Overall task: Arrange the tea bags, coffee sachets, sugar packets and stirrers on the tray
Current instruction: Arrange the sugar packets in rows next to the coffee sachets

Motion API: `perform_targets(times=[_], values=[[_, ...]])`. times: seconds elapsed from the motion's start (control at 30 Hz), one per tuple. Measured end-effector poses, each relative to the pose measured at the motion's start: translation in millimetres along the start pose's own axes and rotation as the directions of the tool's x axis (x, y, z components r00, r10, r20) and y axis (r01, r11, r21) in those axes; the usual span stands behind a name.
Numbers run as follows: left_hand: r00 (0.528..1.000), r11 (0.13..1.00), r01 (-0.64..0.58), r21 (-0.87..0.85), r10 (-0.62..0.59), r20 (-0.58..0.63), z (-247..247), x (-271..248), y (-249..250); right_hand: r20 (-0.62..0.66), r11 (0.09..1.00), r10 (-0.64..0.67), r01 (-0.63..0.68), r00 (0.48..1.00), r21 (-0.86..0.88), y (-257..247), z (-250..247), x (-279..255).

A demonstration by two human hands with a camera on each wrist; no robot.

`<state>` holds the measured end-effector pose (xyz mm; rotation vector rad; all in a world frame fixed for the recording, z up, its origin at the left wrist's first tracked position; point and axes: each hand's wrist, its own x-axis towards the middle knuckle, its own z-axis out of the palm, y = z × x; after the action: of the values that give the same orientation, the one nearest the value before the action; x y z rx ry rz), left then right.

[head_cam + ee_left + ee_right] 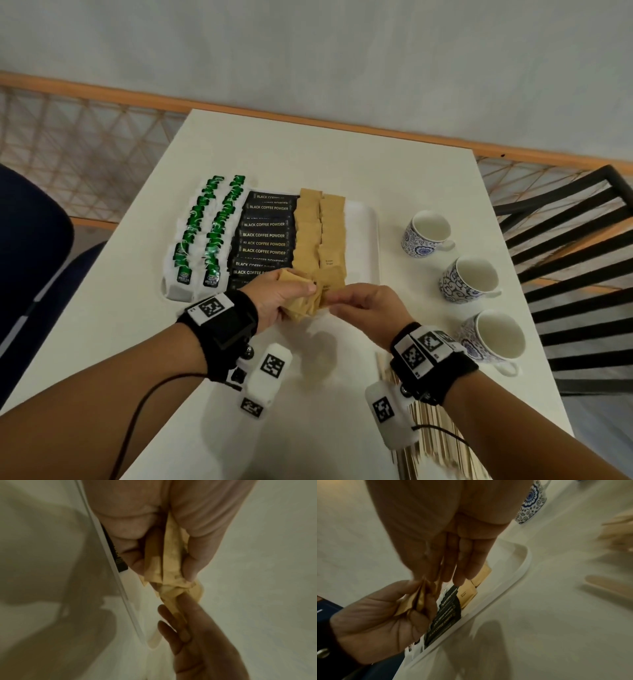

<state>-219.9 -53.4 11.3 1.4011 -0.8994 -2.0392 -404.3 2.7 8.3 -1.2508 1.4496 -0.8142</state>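
Observation:
A white tray [363,240] carries two columns of green tea bags [209,229], a column of black coffee sachets [263,236] and two columns of brown sugar packets [320,229]. Just over the tray's near edge, my left hand [298,293] grips a bunch of sugar packets [303,306], thumb on top. My right hand [334,299] pinches one packet at the bunch's right end. The left wrist view shows the bunch [168,563] crumpled between my left fingers, with the right hand's fingers [187,620] on its tip. Wooden stirrers [431,442] lie on the table under my right wrist.
Three blue-patterned white cups [428,233] stand in a line on the table, to the right of the tray. A black slatted chair [575,260] is beyond the table's right edge and a dark blue seat [30,260] on the left. The tray's right strip is bare.

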Motion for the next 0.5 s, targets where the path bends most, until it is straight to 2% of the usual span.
perform_targets(times=[0.1,0.2,0.33,0.5], values=[[0.999,0.996,-0.028,0.088,0.030,-0.018,-2,10,-1,-0.055,1.000,-0.015,0.016,0.998,0.027,1,4,7],[1.000,0.991,-0.011,0.131,0.010,0.009,0,19,-3,-0.112,0.989,0.055,-0.038,0.992,0.146,8,3,22],[1.000,0.999,0.002,0.049,-0.001,-0.031,-1,28,0,-0.125,0.982,0.163,-0.148,0.979,0.119,9,-10,41],[0.998,0.999,0.014,0.039,-0.011,-0.057,-17,36,15,-0.227,0.986,0.166,-0.163,0.960,0.029,18,-18,69]])
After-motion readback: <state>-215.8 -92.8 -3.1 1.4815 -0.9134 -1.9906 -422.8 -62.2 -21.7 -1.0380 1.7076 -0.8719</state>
